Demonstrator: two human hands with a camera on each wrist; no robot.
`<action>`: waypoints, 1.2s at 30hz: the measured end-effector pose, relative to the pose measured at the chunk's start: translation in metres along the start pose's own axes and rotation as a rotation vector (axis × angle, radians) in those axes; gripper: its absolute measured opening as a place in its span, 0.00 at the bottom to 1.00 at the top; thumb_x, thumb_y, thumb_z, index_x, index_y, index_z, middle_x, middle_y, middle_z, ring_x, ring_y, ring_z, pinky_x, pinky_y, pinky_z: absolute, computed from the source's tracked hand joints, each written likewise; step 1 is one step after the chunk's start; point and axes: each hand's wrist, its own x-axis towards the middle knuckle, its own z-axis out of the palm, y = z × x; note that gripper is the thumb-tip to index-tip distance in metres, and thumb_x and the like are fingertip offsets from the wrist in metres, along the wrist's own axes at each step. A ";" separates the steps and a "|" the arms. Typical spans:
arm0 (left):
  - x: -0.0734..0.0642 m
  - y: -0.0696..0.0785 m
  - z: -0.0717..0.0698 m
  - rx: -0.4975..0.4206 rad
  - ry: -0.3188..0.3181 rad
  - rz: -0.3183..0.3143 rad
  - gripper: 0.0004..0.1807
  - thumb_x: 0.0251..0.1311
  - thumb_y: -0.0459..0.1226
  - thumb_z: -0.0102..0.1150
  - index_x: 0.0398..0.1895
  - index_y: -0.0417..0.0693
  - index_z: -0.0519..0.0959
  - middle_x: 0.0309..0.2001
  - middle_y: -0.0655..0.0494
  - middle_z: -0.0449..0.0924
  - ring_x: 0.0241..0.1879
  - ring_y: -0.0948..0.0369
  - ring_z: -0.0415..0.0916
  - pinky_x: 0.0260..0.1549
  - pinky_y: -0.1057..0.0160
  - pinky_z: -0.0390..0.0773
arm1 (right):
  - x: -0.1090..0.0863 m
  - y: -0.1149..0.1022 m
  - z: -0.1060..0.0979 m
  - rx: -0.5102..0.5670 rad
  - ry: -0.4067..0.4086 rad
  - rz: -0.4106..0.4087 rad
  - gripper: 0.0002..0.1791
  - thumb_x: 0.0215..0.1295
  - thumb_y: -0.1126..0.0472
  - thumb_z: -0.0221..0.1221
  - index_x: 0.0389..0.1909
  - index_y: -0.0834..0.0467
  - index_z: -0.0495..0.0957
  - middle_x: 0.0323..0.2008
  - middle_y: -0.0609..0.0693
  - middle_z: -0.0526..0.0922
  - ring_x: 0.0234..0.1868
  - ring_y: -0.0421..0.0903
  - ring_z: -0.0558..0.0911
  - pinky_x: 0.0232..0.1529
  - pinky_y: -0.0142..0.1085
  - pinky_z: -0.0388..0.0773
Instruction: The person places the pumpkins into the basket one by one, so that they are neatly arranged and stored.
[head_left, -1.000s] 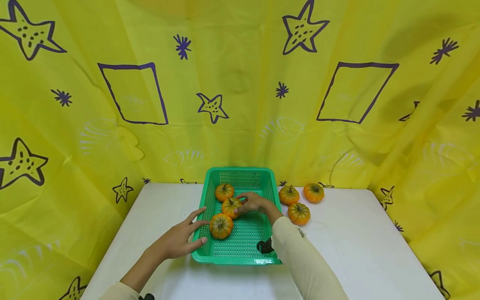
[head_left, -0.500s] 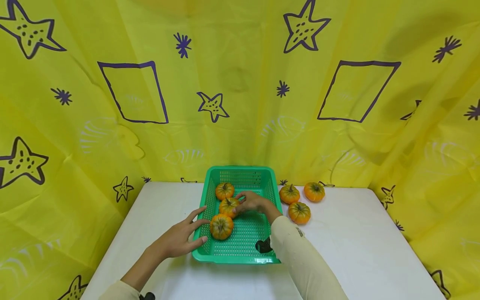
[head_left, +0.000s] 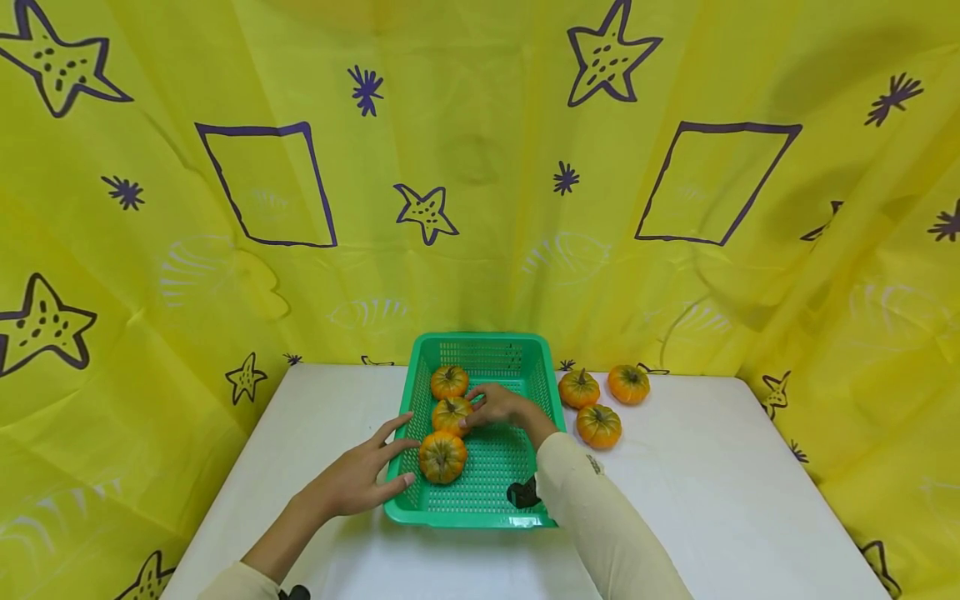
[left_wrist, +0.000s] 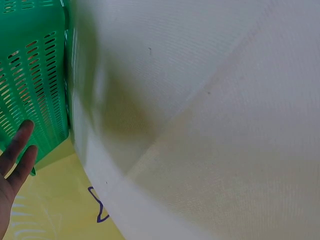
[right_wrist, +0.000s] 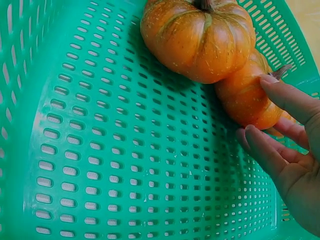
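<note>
Inside the green basket, three small orange pumpkins stand in a row along its left side. My right hand holds the middle pumpkin. In the right wrist view, the thumb lies on that pumpkin's side and the other fingers reach round its lower edge. The near pumpkin sits beside it, and the far pumpkin is behind. With fingers spread, my left hand rests at the basket's left rim. Its fingertips show against the slotted wall in the left wrist view.
On the white table, three more pumpkins are grouped right of the basket: one close to its wall, a nearer one and one farther right. Yellow patterned sheeting encloses the back and both sides.
My right hand has shifted the middle pumpkin left, between the other two in the basket. My left hand has stayed at the rim.
</note>
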 end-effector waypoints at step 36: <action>0.000 -0.001 0.001 0.015 -0.006 0.001 0.28 0.70 0.58 0.51 0.68 0.59 0.72 0.80 0.56 0.50 0.55 0.49 0.82 0.47 0.46 0.82 | 0.001 -0.007 0.008 -0.008 0.004 -0.006 0.29 0.62 0.62 0.69 0.62 0.66 0.71 0.56 0.65 0.77 0.47 0.52 0.84 0.51 0.46 0.83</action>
